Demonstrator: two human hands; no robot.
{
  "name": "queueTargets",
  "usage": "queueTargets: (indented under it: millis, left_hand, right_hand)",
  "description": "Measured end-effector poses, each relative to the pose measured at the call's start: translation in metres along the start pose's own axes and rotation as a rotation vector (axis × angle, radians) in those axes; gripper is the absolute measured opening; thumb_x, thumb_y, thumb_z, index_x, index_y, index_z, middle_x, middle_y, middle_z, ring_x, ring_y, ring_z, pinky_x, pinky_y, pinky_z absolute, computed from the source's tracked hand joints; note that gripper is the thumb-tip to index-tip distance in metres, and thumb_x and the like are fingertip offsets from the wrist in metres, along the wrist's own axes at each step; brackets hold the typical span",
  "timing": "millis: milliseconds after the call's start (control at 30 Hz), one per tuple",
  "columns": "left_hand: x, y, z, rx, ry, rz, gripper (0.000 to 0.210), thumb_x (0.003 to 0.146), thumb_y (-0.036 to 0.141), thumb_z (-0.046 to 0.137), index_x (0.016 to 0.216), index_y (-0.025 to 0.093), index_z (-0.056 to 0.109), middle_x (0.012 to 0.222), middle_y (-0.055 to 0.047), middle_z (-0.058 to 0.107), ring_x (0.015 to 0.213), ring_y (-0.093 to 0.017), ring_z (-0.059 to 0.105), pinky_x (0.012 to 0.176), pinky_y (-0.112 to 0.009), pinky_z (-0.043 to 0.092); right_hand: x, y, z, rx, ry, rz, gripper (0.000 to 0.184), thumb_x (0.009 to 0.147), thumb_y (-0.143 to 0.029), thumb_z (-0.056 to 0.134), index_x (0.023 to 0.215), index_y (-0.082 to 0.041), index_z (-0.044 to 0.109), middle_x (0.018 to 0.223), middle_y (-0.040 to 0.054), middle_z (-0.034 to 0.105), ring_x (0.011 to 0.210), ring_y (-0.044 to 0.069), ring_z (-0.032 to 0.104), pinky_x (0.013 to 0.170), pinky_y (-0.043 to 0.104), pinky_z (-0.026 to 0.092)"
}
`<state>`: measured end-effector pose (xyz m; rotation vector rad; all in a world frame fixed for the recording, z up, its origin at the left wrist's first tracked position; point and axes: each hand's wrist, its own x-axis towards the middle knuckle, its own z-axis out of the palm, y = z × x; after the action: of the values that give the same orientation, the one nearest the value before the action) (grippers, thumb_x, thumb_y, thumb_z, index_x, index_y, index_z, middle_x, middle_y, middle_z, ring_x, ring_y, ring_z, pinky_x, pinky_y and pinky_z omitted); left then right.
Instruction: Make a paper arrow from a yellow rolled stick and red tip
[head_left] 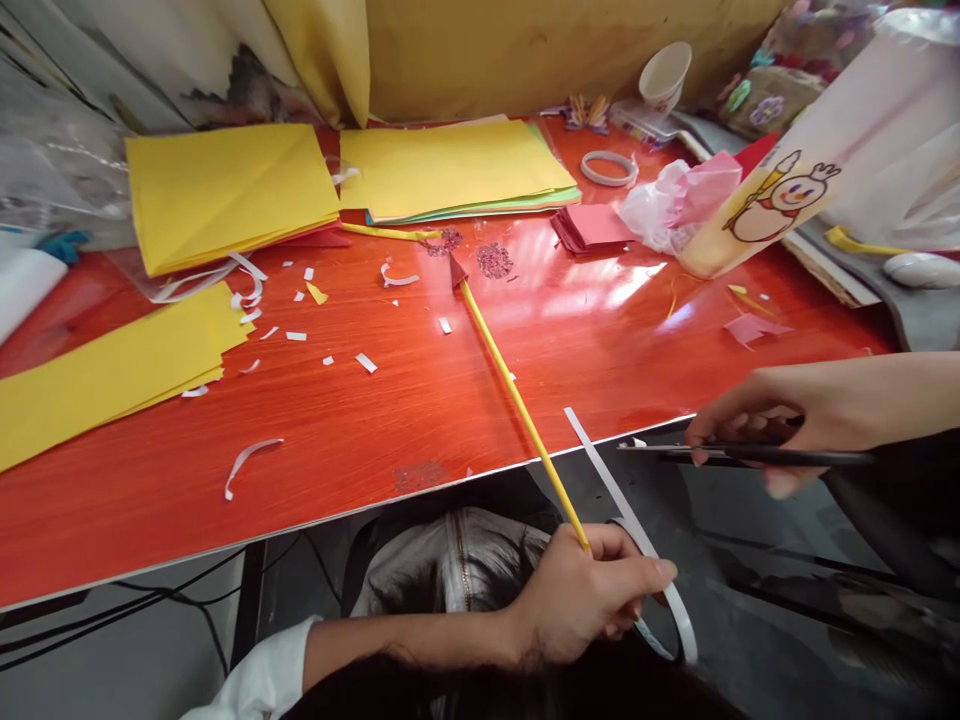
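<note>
- Left hand (pixel 574 598) reaches in from lower left, forearm angled slightly up, white sleeve (pixel 274 665) back near the elbow. Fingers are curled shut, thumb pointing right, pinching the lower end of a yellow stick (pixel 519 400).
- That stick slants up and away from the fist over the table (pixel 360 425), its dark red cone tip (pixel 457 272) near some pinkish glitter (pixel 495 261).
- Same hand's got a white strip (pixel 611 488) too: one end sticks up past the table edge, the other loops down below the fingers.
- Right hand (pixel 784 420) comes in from the right, roughly level, just off the table's front edge. It's wrapped round black-handled scissors (pixel 810 458) held almost flat, tips pointing left towards the strip but apart from it. Can't tell if the blades are spread, they're edge-on.
</note>
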<state>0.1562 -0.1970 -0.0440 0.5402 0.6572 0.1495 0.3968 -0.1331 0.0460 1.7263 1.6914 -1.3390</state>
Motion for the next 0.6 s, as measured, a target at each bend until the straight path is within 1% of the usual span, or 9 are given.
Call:
queueTargets:
  millis: [67, 100, 167, 267, 367, 533, 600]
  left_hand:
    - [-0.002, 0.002, 0.001, 0.004, 0.001, 0.008, 0.029, 0.063, 0.036, 0.066, 0.055, 0.014, 0.049, 0.04, 0.007, 0.04, 0.031, -0.002, 0.031, 0.034, -0.018, 0.02]
    - [-0.002, 0.002, 0.001, 0.004, 0.0, 0.012, 0.028, 0.064, 0.035, 0.065, 0.055, 0.013, 0.049, 0.04, 0.007, 0.04, 0.032, -0.002, 0.031, 0.034, -0.018, 0.02]
    - [-0.002, 0.002, 0.001, -0.002, -0.003, 0.009, 0.028, 0.064, 0.035, 0.065, 0.055, 0.014, 0.049, 0.04, 0.007, 0.04, 0.032, -0.002, 0.031, 0.034, -0.018, 0.02]
    - [-0.002, 0.001, 0.0, -0.012, -0.005, 0.002, 0.029, 0.064, 0.035, 0.065, 0.054, 0.014, 0.048, 0.04, 0.007, 0.04, 0.032, -0.002, 0.031, 0.034, -0.018, 0.02]
    - [-0.001, 0.0, 0.0, -0.017, -0.006, 0.003, 0.028, 0.064, 0.035, 0.065, 0.055, 0.014, 0.049, 0.039, 0.007, 0.039, 0.031, -0.002, 0.03, 0.034, -0.018, 0.019]
    - [0.0, -0.001, -0.001, -0.015, -0.011, -0.008, 0.03, 0.063, 0.037, 0.067, 0.054, 0.014, 0.049, 0.04, 0.007, 0.04, 0.031, -0.002, 0.031, 0.035, -0.018, 0.019]
    - [0.001, -0.001, -0.001, -0.015, -0.006, -0.01, 0.031, 0.062, 0.037, 0.067, 0.054, 0.014, 0.049, 0.04, 0.007, 0.04, 0.031, -0.002, 0.031, 0.035, -0.018, 0.019]
  right_hand:
    - [0.005, -0.001, 0.0, 0.078, -0.236, -0.024, 0.039, 0.069, -0.041, 0.065, 0.102, -0.02, 0.065, 0.08, 0.0014, 0.067, 0.069, 0.016, 0.061, 0.064, 0.024, 0.05]
    - [0.008, -0.001, 0.0, 0.108, -0.307, -0.04, 0.036, 0.072, -0.039, 0.062, 0.103, -0.019, 0.064, 0.08, 0.0011, 0.065, 0.069, 0.014, 0.059, 0.064, 0.023, 0.049]
    - [0.015, 0.0, 0.0, 0.125, -0.352, -0.065, 0.033, 0.075, -0.035, 0.06, 0.103, -0.018, 0.063, 0.076, 0.0, 0.062, 0.066, 0.012, 0.055, 0.064, 0.023, 0.046]
    - [0.024, -0.002, -0.001, 0.127, -0.422, -0.096, 0.036, 0.074, -0.036, 0.062, 0.105, -0.017, 0.062, 0.07, -0.0022, 0.056, 0.06, 0.01, 0.049, 0.06, 0.023, 0.043]
    - [0.03, -0.006, -0.002, 0.134, -0.449, -0.131, 0.037, 0.073, -0.039, 0.063, 0.103, -0.018, 0.062, 0.068, -0.0033, 0.054, 0.057, 0.008, 0.046, 0.057, 0.022, 0.039]
    - [0.03, -0.008, -0.005, 0.055, -0.431, -0.12, 0.039, 0.071, -0.046, 0.064, 0.099, -0.019, 0.064, 0.069, -0.0028, 0.056, 0.056, 0.009, 0.047, 0.054, 0.021, 0.037]
    - [0.029, -0.008, -0.005, 0.016, -0.389, -0.121, 0.042, 0.069, -0.05, 0.064, 0.097, -0.019, 0.066, 0.068, -0.0021, 0.058, 0.054, 0.009, 0.048, 0.053, 0.022, 0.039]
